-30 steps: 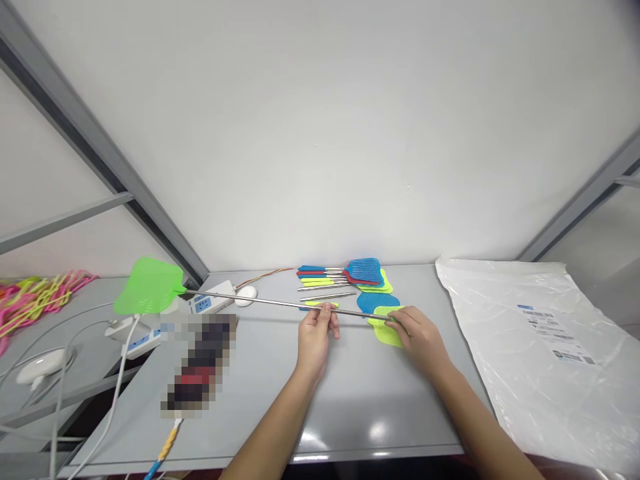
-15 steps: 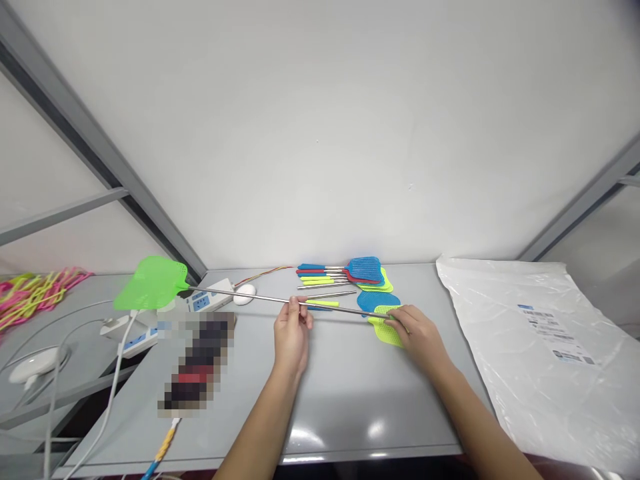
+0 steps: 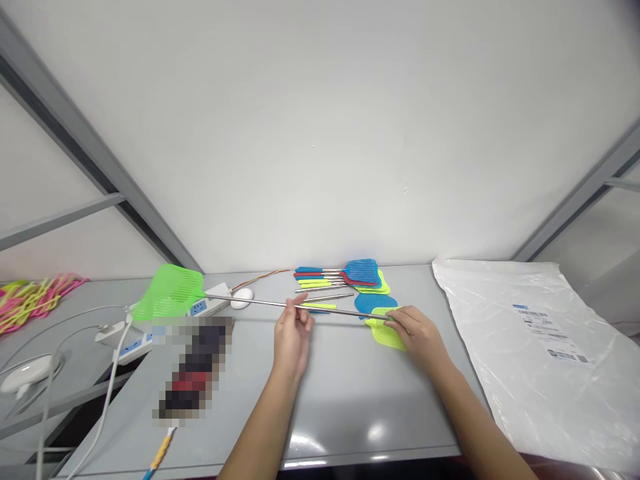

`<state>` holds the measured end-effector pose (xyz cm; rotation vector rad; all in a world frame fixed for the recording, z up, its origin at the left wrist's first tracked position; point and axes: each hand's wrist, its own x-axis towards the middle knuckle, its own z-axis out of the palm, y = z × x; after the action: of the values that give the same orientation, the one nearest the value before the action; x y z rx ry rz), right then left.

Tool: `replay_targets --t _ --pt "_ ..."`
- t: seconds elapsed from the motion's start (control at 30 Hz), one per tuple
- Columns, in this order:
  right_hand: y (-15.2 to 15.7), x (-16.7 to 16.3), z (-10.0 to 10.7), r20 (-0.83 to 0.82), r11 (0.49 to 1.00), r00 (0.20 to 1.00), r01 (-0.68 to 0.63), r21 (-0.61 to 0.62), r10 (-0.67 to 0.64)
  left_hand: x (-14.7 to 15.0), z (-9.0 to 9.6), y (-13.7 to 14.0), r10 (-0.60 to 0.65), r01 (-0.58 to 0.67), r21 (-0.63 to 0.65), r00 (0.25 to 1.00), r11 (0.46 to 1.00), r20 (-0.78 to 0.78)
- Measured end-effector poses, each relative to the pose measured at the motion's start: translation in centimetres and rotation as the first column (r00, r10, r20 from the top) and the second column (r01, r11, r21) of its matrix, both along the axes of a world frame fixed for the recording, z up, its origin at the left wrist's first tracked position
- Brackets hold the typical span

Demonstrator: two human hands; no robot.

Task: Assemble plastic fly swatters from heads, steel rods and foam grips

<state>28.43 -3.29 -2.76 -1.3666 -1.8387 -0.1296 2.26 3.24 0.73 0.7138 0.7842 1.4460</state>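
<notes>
A green fly swatter [image 3: 170, 291] with a long thin metal rod is held across my body, its head to the left above the power strips. My left hand [image 3: 293, 333] is closed lightly around the middle of the rod, one finger stretched out. At the rod's right end, my right hand [image 3: 417, 333] pinches the handle end, which the fingers mostly hide. Below and behind that hand lie a yellow-green swatter head [image 3: 387, 338] and a blue swatter head [image 3: 373, 303]. Beyond the rod, several swatters with blue, red and yellow-green handles are stacked, the top one blue [image 3: 363, 272].
A white plastic parcel [image 3: 505, 353] with a label covers the table's right side. To the left are white power strips [image 3: 135, 349], a round white device [image 3: 242, 299], cables and a blurred-out object [image 3: 193, 367]. Pink and yellow strands [image 3: 40, 300] lie far left.
The green swatter head has moved right, closer to my left hand, and the rod between them looks shorter. My hands hold nearly the same places. The view has shifted slightly.
</notes>
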Motion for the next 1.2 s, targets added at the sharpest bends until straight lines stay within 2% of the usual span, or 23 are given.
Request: replay_targets --t 0.13,0.27,0.4,0.5,0.57,0.67,0.73,0.83,0.93,1.03,1.1,1.2 --pt "-0.1 0.9 -0.1 0.015 1.000 1.000 0.012 -0.006 -0.012 -0.9 0.1 0.6 0.095 -0.095 -0.003 0.995 0.995 0.035" --pt "-0.1 1.2 0.1 0.031 0.998 0.998 0.060 0.021 -0.060 0.3 -0.6 0.0 0.039 -0.039 -0.005 0.999 0.999 -0.028" --pt "-0.1 0.5 0.1 0.025 0.999 0.999 0.048 -0.002 -0.048 2.2 -1.1 -1.0 -0.065 0.063 -0.021 0.987 0.998 -0.147" --pt "-0.1 0.0 0.2 0.007 0.999 0.999 0.032 -0.014 -0.032 2.0 -0.8 -1.0 -0.079 0.077 -0.015 0.982 0.997 -0.173" --pt "-0.1 0.1 0.2 0.006 1.000 1.000 0.025 -0.015 -0.025 0.9 -0.4 -0.5 -0.020 0.020 -0.002 0.993 1.000 -0.114" --pt "-0.1 0.6 0.2 0.020 0.999 0.999 0.033 -0.014 -0.033 -1.2 0.0 0.5 0.134 -0.134 -0.004 0.990 0.991 0.039" --pt "-0.1 0.9 0.1 0.030 0.999 0.999 0.039 -0.011 -0.039 -1.8 0.0 0.9 0.196 -0.196 -0.003 0.979 0.981 0.063" --pt "-0.1 0.9 0.0 0.030 0.999 0.999 0.041 0.010 -0.042 -0.7 -0.4 0.5 0.153 -0.153 -0.001 0.988 0.988 0.030" --pt "0.0 0.5 -0.1 0.024 1.000 0.999 0.029 0.001 -0.029 1.6 -0.7 -0.5 -0.017 0.017 -0.030 1.000 0.999 0.005" --pt "0.0 0.2 -0.2 0.020 0.999 0.999 0.025 -0.021 -0.025 2.1 -0.5 -1.0 -0.088 0.088 -0.041 0.996 0.995 0.015" --pt "-0.1 0.2 -0.2 0.023 1.000 0.999 0.023 -0.021 -0.023 0.9 -0.2 -0.6 -0.043 0.047 -0.049 0.996 0.998 0.072" --pt "-0.1 0.2 -0.3 0.037 1.000 0.999 0.013 -0.015 -0.012 -1.6 0.1 0.5 0.124 -0.103 -0.100 0.964 0.990 0.234"
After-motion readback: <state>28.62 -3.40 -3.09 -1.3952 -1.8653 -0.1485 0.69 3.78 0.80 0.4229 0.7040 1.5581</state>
